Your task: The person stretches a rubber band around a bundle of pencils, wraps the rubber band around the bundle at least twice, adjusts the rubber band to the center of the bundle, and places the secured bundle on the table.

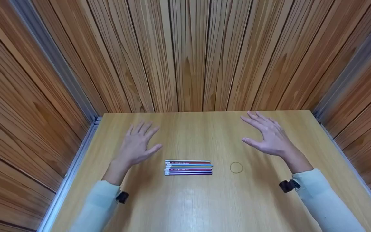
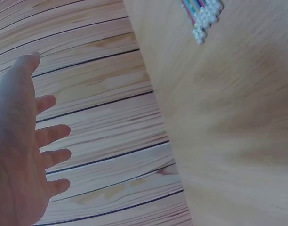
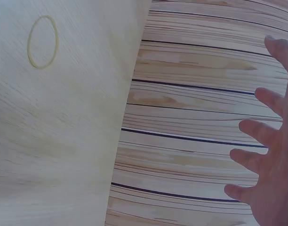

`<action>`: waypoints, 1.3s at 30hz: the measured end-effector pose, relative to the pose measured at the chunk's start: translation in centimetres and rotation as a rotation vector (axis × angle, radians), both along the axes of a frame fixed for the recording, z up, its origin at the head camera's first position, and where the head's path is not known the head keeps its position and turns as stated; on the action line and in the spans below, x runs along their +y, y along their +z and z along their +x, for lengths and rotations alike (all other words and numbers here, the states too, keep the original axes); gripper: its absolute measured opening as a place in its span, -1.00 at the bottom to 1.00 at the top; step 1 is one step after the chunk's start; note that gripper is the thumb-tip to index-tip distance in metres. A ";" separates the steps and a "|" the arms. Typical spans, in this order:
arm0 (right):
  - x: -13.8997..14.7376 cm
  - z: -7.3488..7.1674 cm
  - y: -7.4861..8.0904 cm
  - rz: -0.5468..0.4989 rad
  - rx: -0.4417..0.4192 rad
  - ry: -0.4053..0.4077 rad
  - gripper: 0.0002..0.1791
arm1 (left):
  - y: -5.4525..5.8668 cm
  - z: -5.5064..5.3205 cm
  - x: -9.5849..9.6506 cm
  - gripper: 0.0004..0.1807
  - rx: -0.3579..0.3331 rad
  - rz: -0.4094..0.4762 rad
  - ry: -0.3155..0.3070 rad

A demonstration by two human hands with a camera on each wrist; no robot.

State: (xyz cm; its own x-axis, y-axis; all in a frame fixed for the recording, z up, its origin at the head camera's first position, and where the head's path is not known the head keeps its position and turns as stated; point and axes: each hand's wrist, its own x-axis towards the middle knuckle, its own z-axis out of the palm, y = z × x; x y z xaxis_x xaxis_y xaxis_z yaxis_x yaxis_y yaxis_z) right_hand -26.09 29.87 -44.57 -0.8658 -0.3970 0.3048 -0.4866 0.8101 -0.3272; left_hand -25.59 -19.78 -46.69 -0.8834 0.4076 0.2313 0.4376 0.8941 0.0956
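Note:
Several pencils in mixed colours lie side by side on the table, their white-looking ends to the left; those ends of the pencils show at the top of the left wrist view. To their right a thin yellowish rubber band lies flat as a ring, and the rubber band also shows in the right wrist view. My left hand hovers left of the pencils, fingers spread, holding nothing. Beyond the rubber band and to its right, my right hand is raised with spread fingers, likewise holding nothing.
The wooden table reaches back to a wood-panelled wall. More panelled walls stand at left and right, with metal rails along the table's sides. Small black devices sit at both sleeve cuffs.

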 end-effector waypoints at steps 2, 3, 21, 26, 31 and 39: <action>-0.1 0.1 -0.1 -0.020 -0.007 0.009 -0.16 | -0.4 0.0 0.3 -0.18 -0.006 0.006 -0.015; -0.2 0.1 -0.1 -0.030 -0.007 0.014 -0.16 | -0.6 0.0 0.5 -0.18 -0.009 0.006 -0.022; -1.5 0.8 -0.8 -0.120 -0.055 0.057 -0.22 | -4.6 -0.2 4.2 -0.13 -0.224 0.127 -0.175; -1.5 1.0 -1.3 -0.181 -0.087 0.061 -0.23 | -5.8 -0.3 5.2 -0.12 -0.282 0.119 -0.184; -1.6 1.1 -1.9 -0.338 -0.163 0.101 -0.25 | -7.3 -0.5 5.6 -0.05 -0.321 0.098 -0.182; -1.8 1.4 -2.6 -0.433 -0.205 0.132 -0.28 | -9.1 -0.5 5.8 -0.02 -0.399 0.079 -0.133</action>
